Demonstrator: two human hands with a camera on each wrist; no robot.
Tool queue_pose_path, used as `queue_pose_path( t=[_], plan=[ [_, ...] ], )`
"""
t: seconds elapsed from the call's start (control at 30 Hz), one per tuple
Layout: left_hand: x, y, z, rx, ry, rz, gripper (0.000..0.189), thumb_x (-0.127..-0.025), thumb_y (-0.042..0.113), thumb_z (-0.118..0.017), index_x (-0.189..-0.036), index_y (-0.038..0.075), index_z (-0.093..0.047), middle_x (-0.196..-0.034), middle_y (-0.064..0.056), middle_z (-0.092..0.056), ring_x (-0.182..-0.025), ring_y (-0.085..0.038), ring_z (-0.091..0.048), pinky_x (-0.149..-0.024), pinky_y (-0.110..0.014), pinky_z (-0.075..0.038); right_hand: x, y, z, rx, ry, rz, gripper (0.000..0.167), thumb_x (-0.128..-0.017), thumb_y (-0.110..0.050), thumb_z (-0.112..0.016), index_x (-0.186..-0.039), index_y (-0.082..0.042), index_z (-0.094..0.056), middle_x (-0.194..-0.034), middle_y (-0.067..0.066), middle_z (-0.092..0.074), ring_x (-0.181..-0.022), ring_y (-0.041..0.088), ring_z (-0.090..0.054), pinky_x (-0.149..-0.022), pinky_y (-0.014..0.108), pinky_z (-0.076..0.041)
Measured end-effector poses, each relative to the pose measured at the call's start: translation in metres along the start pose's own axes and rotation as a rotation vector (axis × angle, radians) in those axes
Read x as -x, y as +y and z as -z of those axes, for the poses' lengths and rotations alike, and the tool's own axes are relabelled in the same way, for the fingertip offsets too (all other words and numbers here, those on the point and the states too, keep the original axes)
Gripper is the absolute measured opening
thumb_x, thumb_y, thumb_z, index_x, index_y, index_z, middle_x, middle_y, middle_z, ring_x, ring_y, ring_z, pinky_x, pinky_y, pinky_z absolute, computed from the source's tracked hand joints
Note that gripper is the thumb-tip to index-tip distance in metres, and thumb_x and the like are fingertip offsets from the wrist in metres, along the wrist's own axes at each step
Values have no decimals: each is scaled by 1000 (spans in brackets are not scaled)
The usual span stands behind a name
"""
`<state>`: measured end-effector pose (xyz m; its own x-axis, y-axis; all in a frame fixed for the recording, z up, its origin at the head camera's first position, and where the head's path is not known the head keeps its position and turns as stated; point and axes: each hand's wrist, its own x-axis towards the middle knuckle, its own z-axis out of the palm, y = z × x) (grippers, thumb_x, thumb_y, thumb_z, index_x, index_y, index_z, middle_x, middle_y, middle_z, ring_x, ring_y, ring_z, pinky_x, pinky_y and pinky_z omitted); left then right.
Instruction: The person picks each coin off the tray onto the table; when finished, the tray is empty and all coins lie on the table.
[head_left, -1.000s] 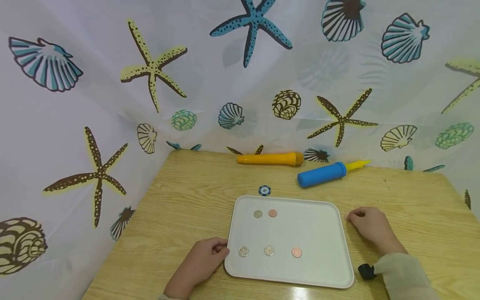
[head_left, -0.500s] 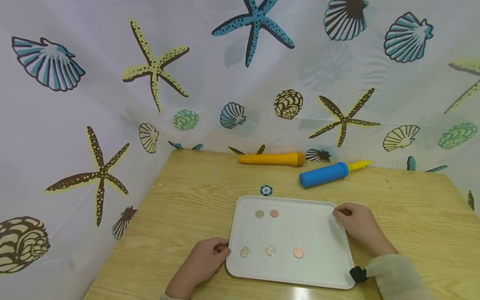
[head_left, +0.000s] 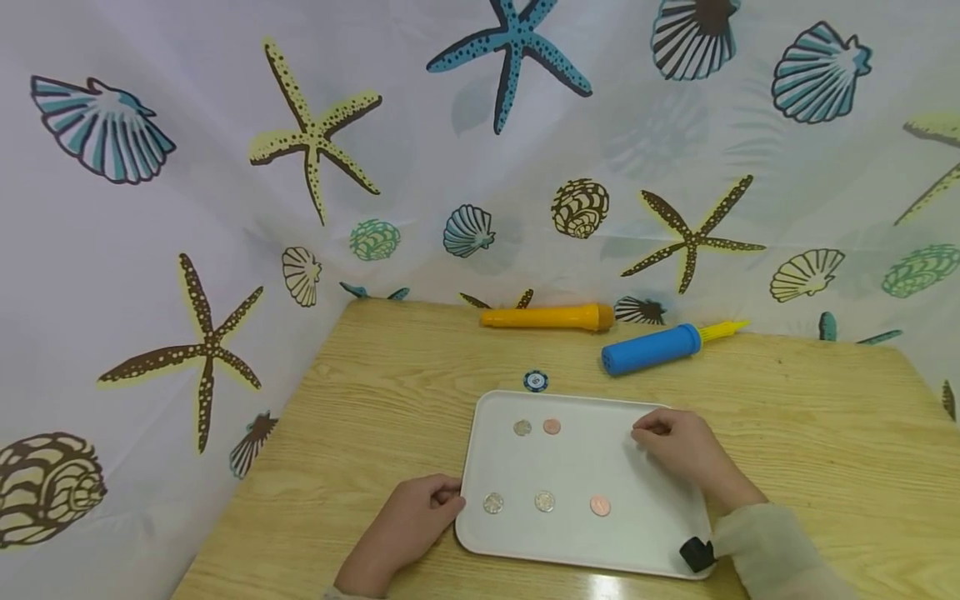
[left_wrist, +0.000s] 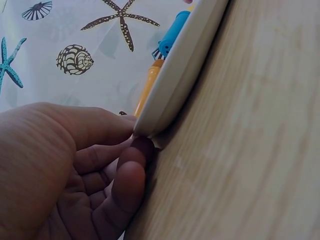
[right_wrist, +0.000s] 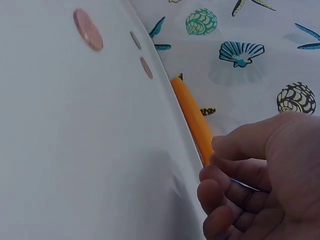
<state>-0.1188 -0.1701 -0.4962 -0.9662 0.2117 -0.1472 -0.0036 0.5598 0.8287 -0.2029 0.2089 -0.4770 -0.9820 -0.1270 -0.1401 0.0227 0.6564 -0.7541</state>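
Note:
A white rectangular tray (head_left: pixel 577 467) lies on the table. My left hand (head_left: pixel 411 518) pinches its left rim, thumb above and curled fingers below in the left wrist view. On the tray, a silver coin (head_left: pixel 522 427) and a copper coin (head_left: pixel 551 427) lie toward the back. Along the front are a silver coin (head_left: pixel 493 502), another silver coin (head_left: pixel 544 501) and a copper coin (head_left: pixel 600 505). Over the tray's back right part, my right hand (head_left: pixel 678 446) keeps thumb and forefinger pinched together; the small coin seen at these fingertips earlier is now hidden by them.
Behind the tray lies a blue and white poker chip (head_left: pixel 536 381). Farther back are an orange microphone-shaped stick (head_left: pixel 547 317) and a blue hand pump (head_left: pixel 651 350) with a yellow nozzle. A curtain (head_left: pixel 420 150) printed with shells and starfish hangs behind the wooden table (head_left: pixel 375 367).
My right hand has moved left from the table beside the tray, across its right rim, to above the tray, fingers still pinched. The left hand stays at the left rim.

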Motion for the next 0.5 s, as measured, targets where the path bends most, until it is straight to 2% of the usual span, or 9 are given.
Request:
queue_pose_path(
  t=[0.2, 0.5],
  plan=[
    [0, 1, 0, -19, 7, 1, 33, -97, 18, -68, -122, -1, -68, -86, 2, -67, -63, -10, -57, -59, -24, -49, -7, -10, -18, -31, -61, 67, 17, -93, -19, -72, -103, -6, -76, -87, 1, -69, -72, 15, -62, -67, 30, -51],
    [1, 2, 1, -20, 9, -1, 32, -96, 19, -68, -121, -2, -69, -86, 2, -68, -65, -10, -57, -60, -24, -49, -15, -29, -41, -88, -129, 62, 14, -92, -18, -73, -101, -8, -76, -85, 1, -70, -73, 15, -61, -67, 28, -52]
  ],
)
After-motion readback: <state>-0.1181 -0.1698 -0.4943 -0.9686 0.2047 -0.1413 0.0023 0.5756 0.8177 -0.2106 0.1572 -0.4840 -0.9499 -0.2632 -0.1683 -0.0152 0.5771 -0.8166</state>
